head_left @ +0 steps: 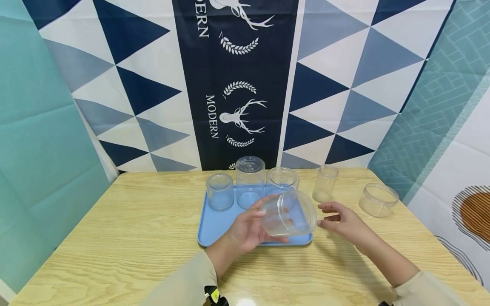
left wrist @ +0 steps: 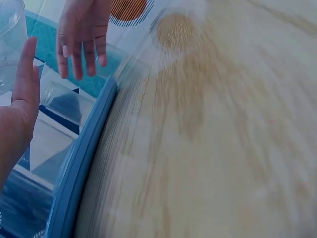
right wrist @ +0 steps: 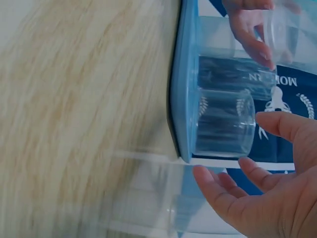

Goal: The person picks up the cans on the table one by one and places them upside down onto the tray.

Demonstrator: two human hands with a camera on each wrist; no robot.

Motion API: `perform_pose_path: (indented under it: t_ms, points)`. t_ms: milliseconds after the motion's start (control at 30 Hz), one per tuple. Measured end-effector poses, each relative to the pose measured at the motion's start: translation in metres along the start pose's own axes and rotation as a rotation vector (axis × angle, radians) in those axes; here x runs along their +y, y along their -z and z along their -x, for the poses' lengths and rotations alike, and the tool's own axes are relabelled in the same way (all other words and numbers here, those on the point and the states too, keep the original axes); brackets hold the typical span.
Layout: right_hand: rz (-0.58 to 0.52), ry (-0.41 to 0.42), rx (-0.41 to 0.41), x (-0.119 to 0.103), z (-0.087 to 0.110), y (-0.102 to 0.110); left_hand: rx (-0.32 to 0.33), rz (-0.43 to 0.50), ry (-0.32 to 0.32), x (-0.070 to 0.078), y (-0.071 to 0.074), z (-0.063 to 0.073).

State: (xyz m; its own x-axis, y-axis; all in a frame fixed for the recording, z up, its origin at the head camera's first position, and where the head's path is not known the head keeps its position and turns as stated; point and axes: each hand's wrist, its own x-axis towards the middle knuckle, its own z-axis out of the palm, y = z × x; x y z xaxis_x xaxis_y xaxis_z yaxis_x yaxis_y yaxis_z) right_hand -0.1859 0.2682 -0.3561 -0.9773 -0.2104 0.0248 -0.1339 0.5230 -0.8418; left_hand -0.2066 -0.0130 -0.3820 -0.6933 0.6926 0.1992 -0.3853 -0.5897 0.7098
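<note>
My left hand (head_left: 246,229) grips a clear jar (head_left: 296,214) by its base end, above the blue tray (head_left: 226,227). The jar is tipped on its side, with its wide rim facing right. Just right of that rim is my right hand (head_left: 342,225), its fingers loosely bent and nothing in them. In the right wrist view the thumb and fingers of the right hand (right wrist: 270,191) are spread apart. The left wrist view catches only part of the jar (left wrist: 11,34) beside the left hand (left wrist: 20,111).
Along the tray's back stand a small clear jar (head_left: 220,193), a taller one (head_left: 250,176) and a wide one (head_left: 282,178). On the wooden table (head_left: 126,229), right of the tray, are a slim jar (head_left: 325,185) and a shallow round one (head_left: 378,200). Patterned cloth (head_left: 153,85) hangs behind.
</note>
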Motion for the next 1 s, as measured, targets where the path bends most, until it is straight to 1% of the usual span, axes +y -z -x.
perform_pose_path:
  t_ms: [200,333,467,600,800,1000]
  points:
    - [-0.118,-0.069,-0.072,0.003,-0.006,-0.006,0.006,-0.080,-0.020,0.008,0.004,0.010]
    - [-0.144,-0.118,-0.100,0.004,-0.010,-0.009,0.023,-0.131,-0.038,0.013,0.007,0.016]
    - [-0.170,-0.158,-0.123,0.005,-0.015,-0.012,0.063,-0.183,-0.064,0.020,0.010,0.022]
    - [-0.196,-0.178,-0.154,0.007,-0.020,-0.013,0.107,-0.231,-0.084,0.029,0.013,0.028]
    - [-0.212,-0.198,-0.178,0.009,-0.026,-0.014,0.172,-0.308,-0.076,0.041,0.017,0.038]
    - [-0.223,-0.230,-0.196,0.011,-0.035,-0.016,0.220,-0.419,-0.081,0.055,0.023,0.049]
